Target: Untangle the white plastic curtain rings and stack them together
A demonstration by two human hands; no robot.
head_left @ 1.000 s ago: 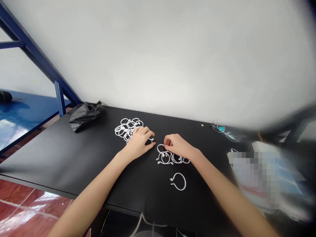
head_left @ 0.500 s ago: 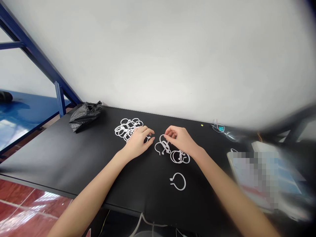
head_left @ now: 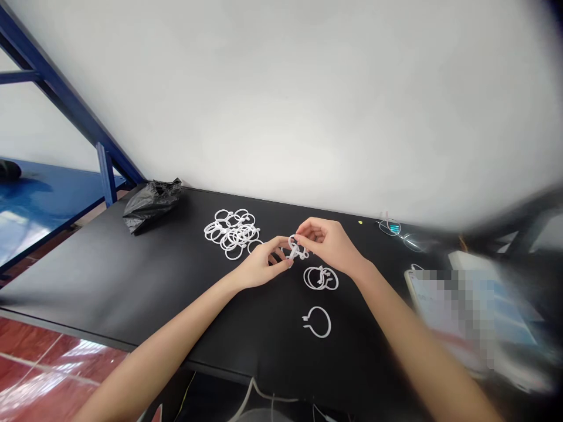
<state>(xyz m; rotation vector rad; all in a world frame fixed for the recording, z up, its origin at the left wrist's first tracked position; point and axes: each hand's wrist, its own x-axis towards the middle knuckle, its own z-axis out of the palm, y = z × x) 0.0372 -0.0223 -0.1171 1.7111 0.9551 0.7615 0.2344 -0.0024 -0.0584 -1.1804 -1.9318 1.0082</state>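
Both my hands meet over the middle of the black table (head_left: pixel 132 281). My right hand (head_left: pixel 331 245) pinches a small bunch of white plastic rings (head_left: pixel 297 251) lifted off the table. My left hand (head_left: pixel 264 266) has its fingertips closed on the same bunch from the left. A heap of several loose white rings (head_left: pixel 232 232) lies just left of my hands. A small cluster of rings (head_left: pixel 321 278) lies below my right hand. A single white ring (head_left: pixel 318 322) lies nearer to me.
A crumpled black plastic bag (head_left: pixel 152 202) sits at the table's far left. A pair of glasses (head_left: pixel 398 232) lies at the far right by the wall. A blurred stack of papers (head_left: pixel 475 316) lies on the right. A blue metal frame (head_left: pixel 105 170) stands left of the table.
My right hand lifted part of the ring cluster off the table. My left hand left the ring heap and moved right to pinch the lifted rings.
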